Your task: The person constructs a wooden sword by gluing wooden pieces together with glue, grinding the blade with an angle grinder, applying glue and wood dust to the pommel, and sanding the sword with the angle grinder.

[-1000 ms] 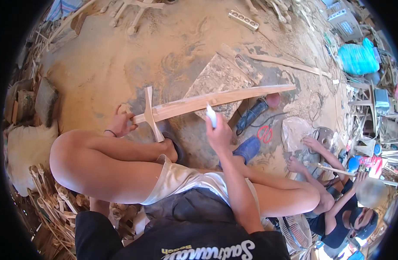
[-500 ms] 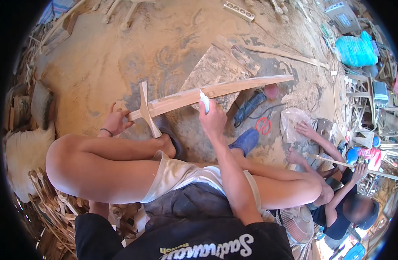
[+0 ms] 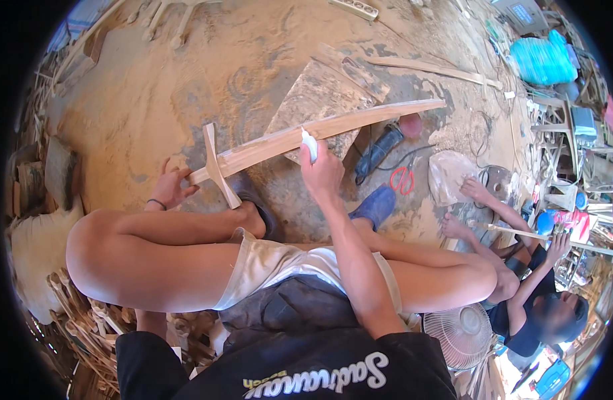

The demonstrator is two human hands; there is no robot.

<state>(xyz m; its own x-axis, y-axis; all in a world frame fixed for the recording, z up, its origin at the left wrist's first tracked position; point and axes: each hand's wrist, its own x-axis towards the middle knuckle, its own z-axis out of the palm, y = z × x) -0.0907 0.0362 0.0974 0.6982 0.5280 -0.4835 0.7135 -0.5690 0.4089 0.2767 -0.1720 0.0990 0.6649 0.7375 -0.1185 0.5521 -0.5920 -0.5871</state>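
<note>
A wooden sword [image 3: 266, 149], its long blade pointing to the far right, lies across the space in front of my knees. Its wooden crossguard [image 3: 216, 167] stands near the handle end. My left hand [image 3: 169, 187] has its fingers around the handle, beside the crossguard. In my right hand [image 3: 322, 175] is a small white glue bottle [image 3: 310, 147] with a narrow pointed nozzle. The nozzle tip is at the blade's upper edge, nearer the crossguard than the sword's tip; whether it touches cannot be made out.
Under the blade lies a dusty board [image 3: 320, 93], with a dark blue power tool [image 3: 380, 152] and red-handled scissors [image 3: 402, 180] nearby. At right, a co-worker [image 3: 533, 293] sits by a clear plastic bag [image 3: 446, 177] and a fan [image 3: 461, 333]. Wood pieces [image 3: 80, 320] pile up at left.
The whole view has shifted slightly. Both hands keep their holds, and the nozzle stays at nearly the same spot on the blade. The co-worker's hand on the plastic bag has moved a little right.
</note>
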